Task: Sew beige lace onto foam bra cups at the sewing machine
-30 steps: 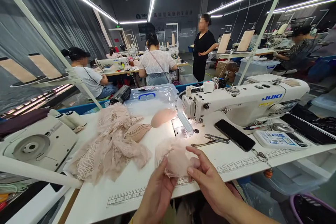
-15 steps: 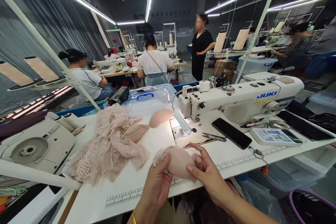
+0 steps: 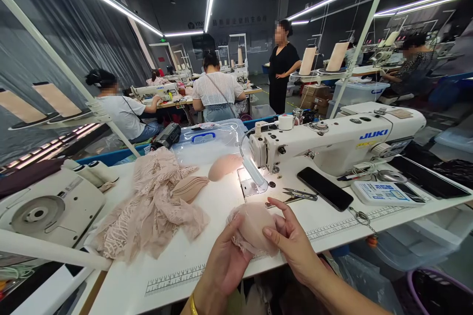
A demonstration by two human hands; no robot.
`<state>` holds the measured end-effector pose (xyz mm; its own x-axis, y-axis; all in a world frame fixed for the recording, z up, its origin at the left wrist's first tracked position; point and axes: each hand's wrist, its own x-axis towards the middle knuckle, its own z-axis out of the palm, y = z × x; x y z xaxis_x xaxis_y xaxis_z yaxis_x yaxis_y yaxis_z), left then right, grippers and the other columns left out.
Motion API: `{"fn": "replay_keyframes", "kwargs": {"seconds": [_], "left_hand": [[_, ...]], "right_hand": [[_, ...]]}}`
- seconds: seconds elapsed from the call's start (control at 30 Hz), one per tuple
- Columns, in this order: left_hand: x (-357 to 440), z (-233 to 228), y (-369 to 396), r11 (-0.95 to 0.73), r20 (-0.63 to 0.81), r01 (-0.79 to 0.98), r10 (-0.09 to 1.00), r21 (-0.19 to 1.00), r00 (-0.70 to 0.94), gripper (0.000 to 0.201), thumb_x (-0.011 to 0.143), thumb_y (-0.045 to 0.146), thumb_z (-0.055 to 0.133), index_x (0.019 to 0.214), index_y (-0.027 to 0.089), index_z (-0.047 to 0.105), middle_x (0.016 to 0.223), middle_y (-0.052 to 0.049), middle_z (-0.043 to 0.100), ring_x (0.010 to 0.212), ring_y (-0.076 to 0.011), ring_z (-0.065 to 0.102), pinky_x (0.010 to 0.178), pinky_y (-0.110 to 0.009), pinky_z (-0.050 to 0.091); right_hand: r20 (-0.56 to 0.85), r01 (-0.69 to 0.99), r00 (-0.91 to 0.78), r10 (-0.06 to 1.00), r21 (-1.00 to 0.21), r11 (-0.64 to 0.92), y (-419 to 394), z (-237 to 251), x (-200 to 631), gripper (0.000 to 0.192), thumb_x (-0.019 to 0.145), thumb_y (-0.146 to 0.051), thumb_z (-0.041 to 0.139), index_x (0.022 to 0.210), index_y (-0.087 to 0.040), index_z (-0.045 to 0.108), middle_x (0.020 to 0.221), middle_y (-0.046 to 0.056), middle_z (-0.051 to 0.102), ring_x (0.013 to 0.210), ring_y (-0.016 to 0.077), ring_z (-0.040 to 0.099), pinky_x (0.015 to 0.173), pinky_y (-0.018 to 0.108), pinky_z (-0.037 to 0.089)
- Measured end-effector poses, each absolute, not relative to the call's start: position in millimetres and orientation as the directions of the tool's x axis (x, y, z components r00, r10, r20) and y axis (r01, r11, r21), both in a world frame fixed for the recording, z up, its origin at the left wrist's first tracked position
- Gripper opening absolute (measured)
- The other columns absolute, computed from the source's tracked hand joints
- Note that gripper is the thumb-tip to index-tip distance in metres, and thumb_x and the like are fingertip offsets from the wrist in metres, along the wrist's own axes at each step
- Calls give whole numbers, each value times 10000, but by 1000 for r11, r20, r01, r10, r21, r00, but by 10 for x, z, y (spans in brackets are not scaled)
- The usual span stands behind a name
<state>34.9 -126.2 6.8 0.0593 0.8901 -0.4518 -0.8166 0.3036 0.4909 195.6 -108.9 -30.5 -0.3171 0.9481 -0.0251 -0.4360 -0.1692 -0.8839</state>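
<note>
Between my hands, just above the table's front edge, is a beige bra cup (image 3: 256, 224) with sheer fabric and lace around its left side. My left hand (image 3: 227, 251) grips its left edge, thumb on top. My right hand (image 3: 290, 236) pinches the right edge between thumb and fingers, with the index finger raised. The sewing machine (image 3: 325, 142) stands behind, its lamp lighting the needle plate (image 3: 251, 184). A single beige cup (image 3: 224, 167) lies left of the plate. Further left are a stack of cup pads (image 3: 190, 188) and a heap of beige lace fabric (image 3: 151, 206).
Thread snips (image 3: 301, 194), a black phone (image 3: 325, 188) and a white box (image 3: 384, 193) lie right of my hands. A clear plastic bin (image 3: 210, 140) stands behind the table. Printed rulers run along the front edge. Several people are nearby, one standing (image 3: 283, 69).
The cup has turned slightly in my hands, and its lace edge is now more tucked under my left thumb. At the left, a seated person's arm has reached forward toward their machine.
</note>
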Motion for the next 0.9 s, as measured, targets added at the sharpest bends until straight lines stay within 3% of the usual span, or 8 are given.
{"fn": "replay_keyframes", "kwargs": {"seconds": [0.13,0.3,0.6,0.77,0.83,0.9], "left_hand": [[410,130,-1235,311,-465,-807,884,502,51,286,882,201,768,1138,81,726,1144,-167,754,983,-263,738,883,-370,624],[445,132,-1205,258,-490,-852,872,456,1,144,875,141,757,1016,120,740,1033,-109,769,876,-214,733,805,-342,627],[492,122,-1107,264,-422,-768,907,584,-8,353,719,182,893,1034,111,750,1024,-126,777,959,-285,748,832,-338,615],[348,66,-975,448,-458,-712,867,540,198,392,641,332,950,924,151,747,822,-94,757,919,-340,753,799,-406,607],[247,78,-952,488,-424,-628,867,606,264,424,680,487,905,927,176,755,812,-102,747,916,-357,746,798,-443,595],[145,82,-929,384,-281,-454,918,804,279,468,719,603,827,975,215,768,810,-105,741,916,-366,735,796,-468,578]], "right_hand": [[-7,-417,-298,955,-899,-137,-1094,-323,1972,746,861,-458,806,1472,-352,392,857,-33,608,869,179,607,825,295,492],[-1,-396,-273,962,-911,-113,-1084,-356,1988,747,866,-469,801,1476,-347,387,873,-29,619,813,156,583,768,258,475],[79,-459,-274,959,-887,-58,-1031,-422,1928,777,856,-516,798,1467,-330,355,920,-4,650,858,189,620,799,303,464],[173,-437,-404,898,-899,-23,-846,-598,1984,1033,753,-590,852,1531,-291,242,851,-20,614,771,182,604,700,282,403],[175,-350,-512,841,-937,-18,-778,-633,2081,1131,712,-563,885,1562,-272,198,787,-51,567,704,153,563,663,262,368],[197,-241,-586,786,-968,63,-716,-595,2203,1097,735,-528,864,1571,-263,205,781,-53,564,698,149,554,684,270,390]]}}
